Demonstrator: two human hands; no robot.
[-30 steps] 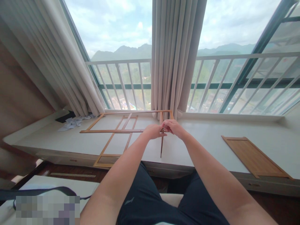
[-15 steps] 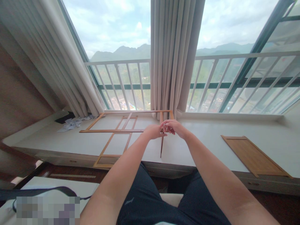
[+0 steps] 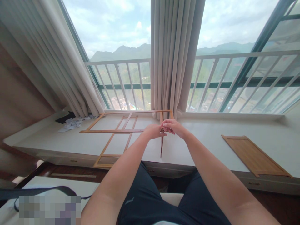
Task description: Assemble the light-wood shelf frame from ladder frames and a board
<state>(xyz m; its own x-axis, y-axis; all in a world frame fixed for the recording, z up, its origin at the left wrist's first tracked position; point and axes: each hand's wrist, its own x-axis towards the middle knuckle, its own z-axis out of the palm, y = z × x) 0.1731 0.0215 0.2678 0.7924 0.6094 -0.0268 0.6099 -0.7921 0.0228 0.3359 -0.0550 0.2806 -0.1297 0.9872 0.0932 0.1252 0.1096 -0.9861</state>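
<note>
My left hand [image 3: 154, 131] is closed around the near corner of a brown wooden frame [image 3: 119, 131], which stands on the white window ledge. Close against it, my right hand [image 3: 174, 125] has its fingers pinched together at the same joint. What lies between those fingertips is too small and covered to make out. A narrow wooden bar [image 3: 161, 147] shows below my hands, pointing toward me. Another, lighter wooden frame [image 3: 108, 144] with crossbars extends under the first one toward the ledge's front edge. The joint itself is mostly hidden by my fingers.
A flat wooden panel [image 3: 255, 156] lies on the ledge [image 3: 201, 140] at right. Crumpled papers [image 3: 72, 123] are at the far left. Grey curtains [image 3: 173, 62] hang at the window behind a white railing [image 3: 234, 56]. A white surface [image 3: 58, 184] with a black strap stands at lower left.
My right fingers have shifted slightly at the joint, and a small pale glint seen there before is less visible. The frames and panel stay in place.
</note>
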